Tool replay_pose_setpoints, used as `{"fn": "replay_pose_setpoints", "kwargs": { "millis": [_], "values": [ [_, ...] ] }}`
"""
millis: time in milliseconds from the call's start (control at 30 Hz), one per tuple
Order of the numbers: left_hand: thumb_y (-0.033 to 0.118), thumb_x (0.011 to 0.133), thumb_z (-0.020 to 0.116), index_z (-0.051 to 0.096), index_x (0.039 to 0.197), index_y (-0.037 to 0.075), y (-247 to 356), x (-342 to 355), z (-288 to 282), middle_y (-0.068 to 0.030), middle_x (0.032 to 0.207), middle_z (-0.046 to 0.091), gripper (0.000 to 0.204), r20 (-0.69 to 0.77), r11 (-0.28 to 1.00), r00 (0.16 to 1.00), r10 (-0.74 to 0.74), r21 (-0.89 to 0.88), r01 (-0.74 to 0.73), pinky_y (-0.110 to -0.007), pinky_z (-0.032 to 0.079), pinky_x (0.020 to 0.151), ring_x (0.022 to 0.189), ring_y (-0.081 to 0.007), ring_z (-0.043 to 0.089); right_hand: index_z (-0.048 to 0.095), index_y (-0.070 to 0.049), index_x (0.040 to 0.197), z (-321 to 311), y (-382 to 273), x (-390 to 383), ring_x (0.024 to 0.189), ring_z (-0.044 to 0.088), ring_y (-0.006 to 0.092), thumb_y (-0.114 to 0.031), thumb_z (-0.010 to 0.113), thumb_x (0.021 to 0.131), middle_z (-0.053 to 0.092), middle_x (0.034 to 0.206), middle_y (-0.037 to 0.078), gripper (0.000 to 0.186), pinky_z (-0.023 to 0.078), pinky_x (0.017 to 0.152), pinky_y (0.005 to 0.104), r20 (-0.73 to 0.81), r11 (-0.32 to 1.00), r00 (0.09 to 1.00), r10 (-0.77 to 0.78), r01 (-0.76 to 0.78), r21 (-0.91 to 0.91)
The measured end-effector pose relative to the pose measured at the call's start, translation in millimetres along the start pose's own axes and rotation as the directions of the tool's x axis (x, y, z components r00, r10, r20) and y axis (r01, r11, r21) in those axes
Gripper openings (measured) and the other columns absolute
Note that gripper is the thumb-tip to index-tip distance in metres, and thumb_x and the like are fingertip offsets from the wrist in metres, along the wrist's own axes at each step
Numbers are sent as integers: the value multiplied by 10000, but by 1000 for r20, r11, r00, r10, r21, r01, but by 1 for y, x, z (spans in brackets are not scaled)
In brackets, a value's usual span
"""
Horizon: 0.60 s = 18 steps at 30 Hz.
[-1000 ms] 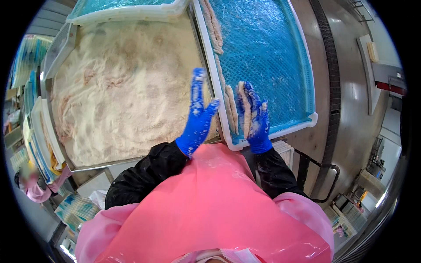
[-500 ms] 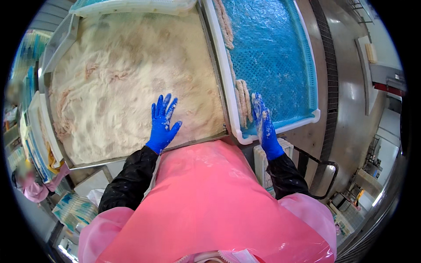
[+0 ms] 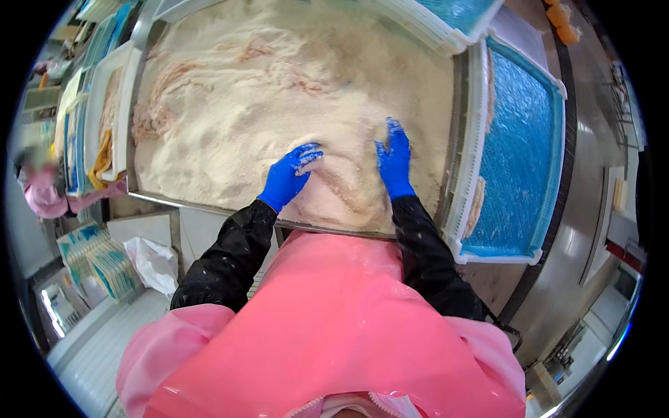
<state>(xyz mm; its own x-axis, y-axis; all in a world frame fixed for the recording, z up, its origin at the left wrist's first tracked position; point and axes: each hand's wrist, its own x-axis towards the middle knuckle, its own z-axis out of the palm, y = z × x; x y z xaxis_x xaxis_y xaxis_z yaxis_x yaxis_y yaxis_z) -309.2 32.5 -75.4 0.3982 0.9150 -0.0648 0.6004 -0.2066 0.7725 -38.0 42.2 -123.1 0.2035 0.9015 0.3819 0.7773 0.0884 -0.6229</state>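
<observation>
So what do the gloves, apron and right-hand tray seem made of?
Blue gloves: probably thin rubber, matte, fitting closely. Pink apron: vinyl-like, smooth, with soft glints. Right-hand tray: likely rigid white plastic, with moulded edges; its blue lining looks like shiny plastic mesh.

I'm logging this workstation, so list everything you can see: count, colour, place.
Metal tray: 1, grey, centre.
Powder: 1 bed, cream, in tray.
Soft pieces: several, pink, in powder.
Right crate: 1, white, blue-lined, right.
Coated strips: at least two, beige, right crate's left side.
Upper crate: 1, white, blue-lined, top right.
Tub: 1, white, left.
Bag: 1, white, lower left.
Co-worker: at least 1, pink clothing, far left.
Apron: 1, pink, bottom.
Left hand: 1, blue-gloved, at powder.
Right hand: 1, blue-gloved, at powder.
</observation>
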Motion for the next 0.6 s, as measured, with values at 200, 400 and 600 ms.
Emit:
{"fn": "replay_pose_setpoints", "kwargs": {
  "millis": [200, 400, 600],
  "values": [
    [87, 892, 602, 644, 1203, 105, -25, -19, -8, -106, 1218, 634, 314, -202, 972, 975, -94, -232, 46, -300, 491, 906, 1101, -238, 621, 667, -107, 1120, 80, -41, 43, 1041, 569, 362, -125, 637, 839, 610, 1101, 180, 283, 451, 915, 410, 303, 934, 949, -84, -31, 356],
    [197, 888, 622, 663, 1168, 128, -25, -14, -6, -109, 1175, 653, 291, -225, 977, 968, -108, -206, 62, -334, 501, 900, 1077, -270, 628, 710, -134, 985, 137, -57, 117, 990, 560, 350, -200, 697, 764, 598, 1049, 138, 231, 449, 828, 440, 230, 952, 930, -288, 303, -34],
    [202, 882, 622, 670, 1144, 123, -34, -18, -4, -110, 1181, 649, 278, -225, 978, 970, -89, -205, 42, -338, 508, 895, 1080, -266, 627, 688, -82, 997, 98, -69, 99, 935, 624, 370, -248, 686, 826, 661, 994, 167, 238, 491, 786, 430, 418, 973, 903, -103, 4, 232]
  ]
}}
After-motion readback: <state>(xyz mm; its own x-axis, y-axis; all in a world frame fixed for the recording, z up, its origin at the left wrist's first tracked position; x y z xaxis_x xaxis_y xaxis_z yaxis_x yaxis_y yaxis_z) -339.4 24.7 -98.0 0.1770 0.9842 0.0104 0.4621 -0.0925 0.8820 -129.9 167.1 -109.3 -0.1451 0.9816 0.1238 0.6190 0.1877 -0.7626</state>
